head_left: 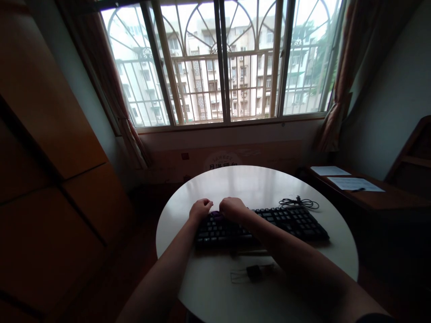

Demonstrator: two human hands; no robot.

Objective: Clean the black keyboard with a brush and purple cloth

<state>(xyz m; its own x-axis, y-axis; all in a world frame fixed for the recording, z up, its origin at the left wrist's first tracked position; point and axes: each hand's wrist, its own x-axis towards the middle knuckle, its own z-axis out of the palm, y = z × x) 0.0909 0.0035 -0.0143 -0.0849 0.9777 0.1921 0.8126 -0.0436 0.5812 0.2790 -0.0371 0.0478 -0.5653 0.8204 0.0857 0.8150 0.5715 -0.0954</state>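
A black keyboard (286, 222) lies across a round white table (242, 179). Both of my hands rest over its far left corner. My left hand (200, 209) is curled into a loose fist at the keyboard's left end. My right hand (232, 208) is also closed, knuckles up, just beside it. A small purple object (217, 215) shows between the two hands on the keys; I cannot make out what it is or which hand holds it.
A coiled black cable (299, 203) lies behind the keyboard's right part. A small dark wire tool (254, 272) sits on the table's near side. Papers (355, 183) lie on a wooden desk to the right. A barred window (222, 63) is ahead and wooden cabinets (50, 157) stand left.
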